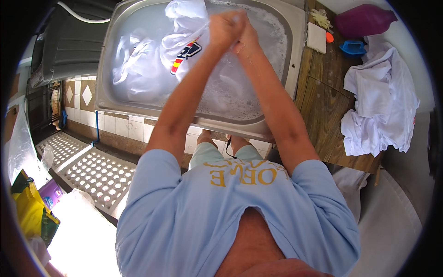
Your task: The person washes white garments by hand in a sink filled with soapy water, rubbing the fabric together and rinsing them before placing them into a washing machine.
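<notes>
A white garment [182, 39] with a red, yellow and navy print lies partly in the soapy water of a metal sink [295, 51]. My left hand [223, 31] is closed on its fabric, raised above the water towards the far side. Pressed against it is my right hand [248, 37], also closed, with a small pale bit of the cloth showing between the two. Most of what the fingers grip is hidden. Another bunch of white cloth [136, 64] floats at the left of the sink, and foam lines the right side.
Right of the sink, a wooden counter [318, 106] bears a white clothes pile [380, 92], a purple bottle [362, 21], a blue brush [353, 47], a white block [316, 38] and an orange cap [329, 37]. A grey plastic tub [69, 41] stands left, beyond a perforated grate [99, 175].
</notes>
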`<move>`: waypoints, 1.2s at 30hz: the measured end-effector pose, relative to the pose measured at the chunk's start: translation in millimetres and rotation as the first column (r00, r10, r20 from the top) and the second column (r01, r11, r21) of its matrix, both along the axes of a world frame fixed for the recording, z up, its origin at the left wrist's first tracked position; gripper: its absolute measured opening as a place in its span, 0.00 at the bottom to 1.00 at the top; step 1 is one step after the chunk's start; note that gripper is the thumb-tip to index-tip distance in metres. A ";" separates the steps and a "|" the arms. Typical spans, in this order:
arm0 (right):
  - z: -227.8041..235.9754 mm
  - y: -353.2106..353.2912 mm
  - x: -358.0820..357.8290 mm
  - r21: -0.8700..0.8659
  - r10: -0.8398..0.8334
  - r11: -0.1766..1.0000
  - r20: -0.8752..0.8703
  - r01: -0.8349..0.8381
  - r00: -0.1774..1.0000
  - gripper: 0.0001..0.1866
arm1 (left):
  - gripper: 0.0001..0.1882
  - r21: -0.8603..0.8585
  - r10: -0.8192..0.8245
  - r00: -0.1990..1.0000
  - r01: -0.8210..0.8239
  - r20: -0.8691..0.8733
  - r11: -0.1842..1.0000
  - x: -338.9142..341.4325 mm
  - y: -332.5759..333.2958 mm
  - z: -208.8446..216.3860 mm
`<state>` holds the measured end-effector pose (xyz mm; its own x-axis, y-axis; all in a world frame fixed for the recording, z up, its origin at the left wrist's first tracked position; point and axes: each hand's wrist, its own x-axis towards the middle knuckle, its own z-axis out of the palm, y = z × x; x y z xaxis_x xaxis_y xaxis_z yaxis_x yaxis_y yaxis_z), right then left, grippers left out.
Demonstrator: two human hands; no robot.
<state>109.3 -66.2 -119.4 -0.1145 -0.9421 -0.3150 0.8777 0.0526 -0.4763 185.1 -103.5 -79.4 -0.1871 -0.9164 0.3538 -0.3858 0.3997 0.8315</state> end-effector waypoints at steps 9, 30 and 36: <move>108.1 7.8 -11.1 0.082 0.152 0.987 -0.263 -0.135 0.953 0.27 | 0.13 -0.074 -0.024 1.000 0.025 0.009 0.997 77.5 1.4 19.7; 220.5 55.7 -24.8 0.646 0.331 0.735 -0.609 -0.208 -0.721 0.24 | 0.20 0.408 -0.473 0.697 0.275 0.539 0.871 236.8 -0.3 72.3; 144.3 94.3 -32.1 0.473 0.241 0.877 -0.584 -0.084 -0.775 0.15 | 0.17 0.100 -0.217 0.709 0.203 0.670 0.974 215.6 12.9 55.4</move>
